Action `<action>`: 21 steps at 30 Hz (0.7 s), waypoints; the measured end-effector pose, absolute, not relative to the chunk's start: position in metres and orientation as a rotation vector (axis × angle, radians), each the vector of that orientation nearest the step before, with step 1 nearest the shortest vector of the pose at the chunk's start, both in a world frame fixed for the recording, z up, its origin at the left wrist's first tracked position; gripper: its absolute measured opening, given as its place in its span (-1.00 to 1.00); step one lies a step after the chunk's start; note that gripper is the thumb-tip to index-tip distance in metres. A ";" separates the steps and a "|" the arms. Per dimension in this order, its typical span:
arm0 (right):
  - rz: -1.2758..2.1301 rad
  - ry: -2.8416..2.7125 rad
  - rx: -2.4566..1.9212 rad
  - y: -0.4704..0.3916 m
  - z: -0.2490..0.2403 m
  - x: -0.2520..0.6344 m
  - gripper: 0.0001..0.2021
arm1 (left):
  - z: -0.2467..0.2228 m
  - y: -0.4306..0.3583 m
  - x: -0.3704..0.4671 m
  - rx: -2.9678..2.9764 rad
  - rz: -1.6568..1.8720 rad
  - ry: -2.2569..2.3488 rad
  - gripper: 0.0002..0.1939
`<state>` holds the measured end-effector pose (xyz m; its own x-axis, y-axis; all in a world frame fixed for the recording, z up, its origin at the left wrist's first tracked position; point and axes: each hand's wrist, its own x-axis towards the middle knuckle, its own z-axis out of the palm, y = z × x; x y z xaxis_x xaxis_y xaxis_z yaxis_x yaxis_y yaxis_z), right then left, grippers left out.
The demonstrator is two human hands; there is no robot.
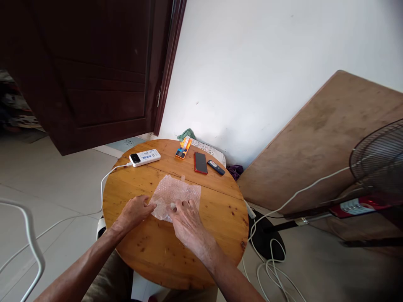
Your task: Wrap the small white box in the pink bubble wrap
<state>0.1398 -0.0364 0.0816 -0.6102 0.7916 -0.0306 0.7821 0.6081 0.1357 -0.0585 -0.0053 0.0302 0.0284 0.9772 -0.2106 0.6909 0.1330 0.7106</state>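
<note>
A sheet of clear, pinkish bubble wrap (pixel 179 188) lies on the round wooden table (pixel 217 214), with a folded part at its near left. My left hand (pixel 136 210) is at the wrap's left corner, thumb and fingers apart, fingertips at its edge. Over the near part of the wrap is my right hand (pixel 185 216), its fingers curled down around something small and pale that I cannot make out. A short strip of clear tape (pixel 183 178) sticks up at the wrap's far edge.
Toward the table's far side lie a white power bank (pixel 145 157) with a cable, an orange tape dispenser (pixel 183 147), a red-edged phone (pixel 200 162) and a dark remote-like device (pixel 216 167). A fan (pixel 378 159) and loose cables (pixel 273 268) are at the right.
</note>
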 end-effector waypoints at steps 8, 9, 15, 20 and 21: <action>0.186 2.737 1.354 -0.035 0.081 0.140 -0.57 | 0.018 -0.007 -0.035 1.133 0.852 1.331 -0.62; 0.182 2.744 1.377 -0.035 0.081 0.140 -0.58 | 0.018 -0.007 -0.029 1.147 0.883 1.308 -0.62; 0.052 2.732 1.614 -0.031 0.078 0.139 -0.48 | 0.029 -0.010 -0.001 1.475 0.869 1.428 -0.76; -0.161 2.701 1.712 -0.031 0.074 0.150 -0.34 | 0.047 -0.019 0.005 1.920 0.603 1.588 -0.85; -0.215 2.708 1.718 -0.032 0.074 0.153 -0.34 | 0.049 -0.020 0.004 1.982 0.572 1.556 -0.87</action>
<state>0.1533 -0.0322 0.0738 -0.4267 0.9043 -0.0104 0.8946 0.4204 -0.1514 0.0041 -0.0202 0.0492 0.2391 0.9710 -0.0050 0.7369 -0.1781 0.6521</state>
